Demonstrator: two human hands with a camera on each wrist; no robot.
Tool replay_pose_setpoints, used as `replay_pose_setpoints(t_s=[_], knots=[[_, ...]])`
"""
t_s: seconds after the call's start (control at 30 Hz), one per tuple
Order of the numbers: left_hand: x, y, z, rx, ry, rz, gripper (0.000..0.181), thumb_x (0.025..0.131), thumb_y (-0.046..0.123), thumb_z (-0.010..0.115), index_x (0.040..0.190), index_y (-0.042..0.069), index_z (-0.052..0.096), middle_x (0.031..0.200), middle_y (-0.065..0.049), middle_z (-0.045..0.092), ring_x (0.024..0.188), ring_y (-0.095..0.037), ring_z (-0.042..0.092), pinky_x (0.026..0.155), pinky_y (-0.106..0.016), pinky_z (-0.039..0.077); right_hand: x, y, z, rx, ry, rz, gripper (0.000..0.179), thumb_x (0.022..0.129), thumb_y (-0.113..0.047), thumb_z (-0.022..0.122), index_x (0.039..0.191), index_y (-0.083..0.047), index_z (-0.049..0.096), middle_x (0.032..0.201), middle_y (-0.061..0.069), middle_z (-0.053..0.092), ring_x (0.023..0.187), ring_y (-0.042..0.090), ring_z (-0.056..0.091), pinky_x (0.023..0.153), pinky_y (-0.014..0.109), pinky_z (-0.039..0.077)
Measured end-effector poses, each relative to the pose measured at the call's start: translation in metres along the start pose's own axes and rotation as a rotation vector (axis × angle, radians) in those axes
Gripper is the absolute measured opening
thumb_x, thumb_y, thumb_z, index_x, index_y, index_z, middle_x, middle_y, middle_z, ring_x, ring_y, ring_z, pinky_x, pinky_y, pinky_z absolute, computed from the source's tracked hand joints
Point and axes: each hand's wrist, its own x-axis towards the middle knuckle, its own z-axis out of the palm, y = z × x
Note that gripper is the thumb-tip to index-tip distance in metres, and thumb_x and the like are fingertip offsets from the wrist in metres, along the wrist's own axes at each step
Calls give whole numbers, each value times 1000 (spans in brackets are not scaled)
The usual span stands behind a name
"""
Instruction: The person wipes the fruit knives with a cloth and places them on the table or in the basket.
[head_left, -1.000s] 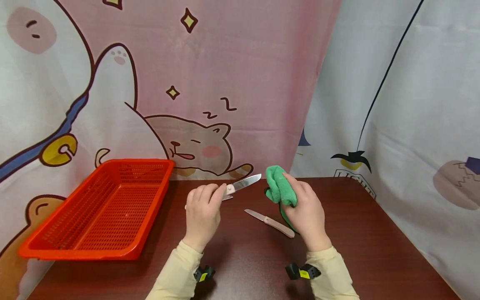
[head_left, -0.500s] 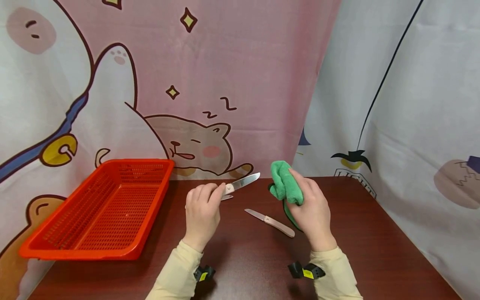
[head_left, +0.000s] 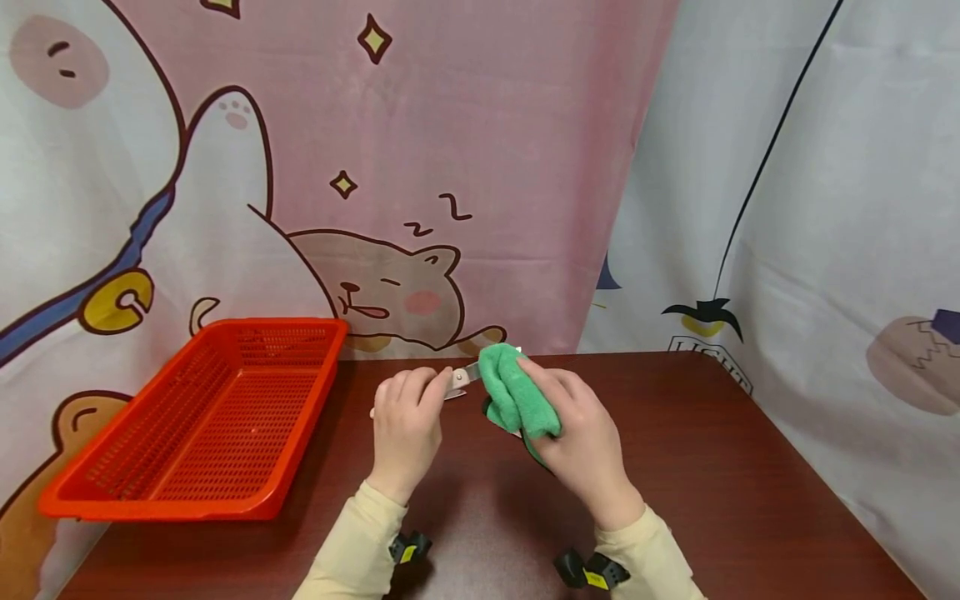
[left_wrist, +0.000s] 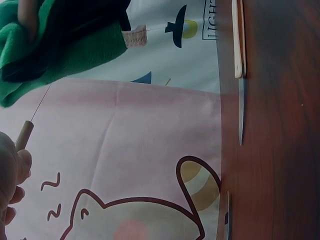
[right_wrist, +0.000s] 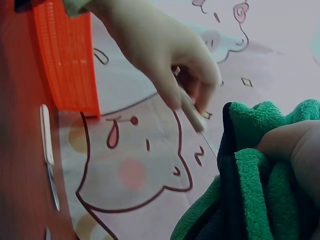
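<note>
"Two hands, both gripping: left hand [head_left: 407, 425] on the handle of the raised knife [head_left: 460, 379], right hand [head_left: 588, 437] on the green cloth [head_left: 517, 396]. Blade aimed at two o'clock, mostly covered, tip just peeking past the cloth."

"Probably a wiping step. Done well, how?"

"Hold the handle rigid, fold the cloth over the blunt back, draw lightly toward the tip. Sharp side: cannot tell from here."

"And edges, room?"

"Mind two more bare blades on the tabletop [head_left: 750, 500]: second knife [right_wrist: 49, 155] partly behind the left hand, third knife [left_wrist: 239, 70] below the cloth. Avoid dipping onto either. Stay off the red basket [head_left: 180, 508] at nine o'clock, well apart. Swing the cloth toward four o'clock, over the widest stretch; stop short of the curtain [head_left: 525, 167] at twelve."
</note>
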Motion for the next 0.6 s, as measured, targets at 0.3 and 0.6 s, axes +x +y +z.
replay_pose_setpoints(t_s=[0.3, 0.6], knots=[[0, 3, 0, -3, 3, 6, 29, 86, -5, 65, 112, 5, 68, 94, -11, 61, 82, -31, 57, 72, -46, 46, -4, -11, 13, 29, -49, -22, 86, 58, 13, 75, 136, -20, 60, 110, 7, 62, 95, 24, 62, 64, 37, 53], [3, 8, -4, -11, -12, 4, 30, 84, -6, 66, 111, 5, 68, 95, -11, 61, 83, -30, 57, 72, -44, 46, -9, -7, 21, -15, -84, 19, 86, 59, 7, 78, 137, -24, 59, 109, 7, 62, 92, 24, 62, 62, 37, 53]])
